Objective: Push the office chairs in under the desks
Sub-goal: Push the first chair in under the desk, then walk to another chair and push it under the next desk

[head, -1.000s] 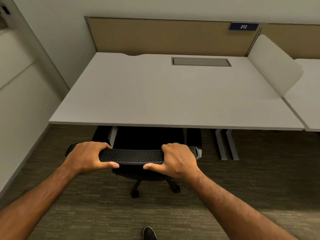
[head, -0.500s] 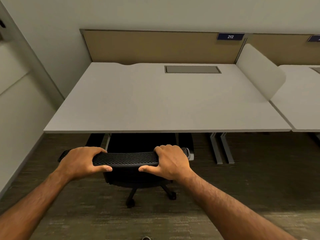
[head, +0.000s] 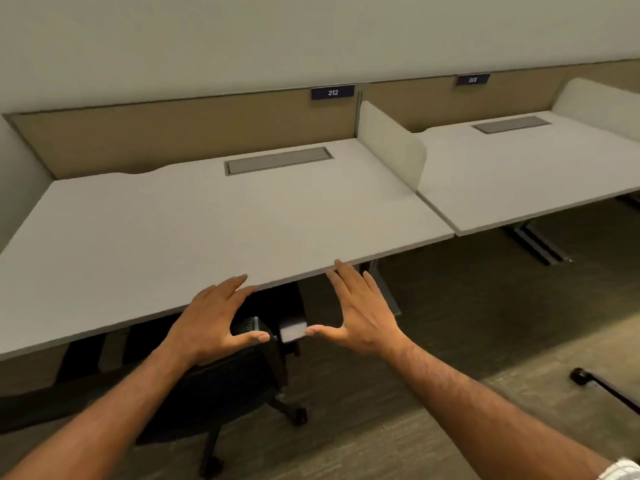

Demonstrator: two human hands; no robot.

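Note:
A black mesh-backed office chair (head: 221, 386) sits tucked under the white desk (head: 214, 220) labelled 212, its seat hidden beneath the top and its castors showing on the carpet. My left hand (head: 211, 323) hovers open, fingers spread, just above the chair's backrest top. My right hand (head: 360, 313) is also open, palm down, to the right of the backrest, near the desk's front edge. Neither hand holds anything.
A second white desk (head: 519, 174) stands to the right, behind a low white divider (head: 388, 147). A castor and leg of another chair (head: 585, 377) pokes in at the right edge. Tan back panels run along the wall; grey desk legs (head: 536, 240) stand on the carpet.
Both hands have let go of the chair's backrest and opened. My view has swung to the right, bringing the neighbouring desk into sight.

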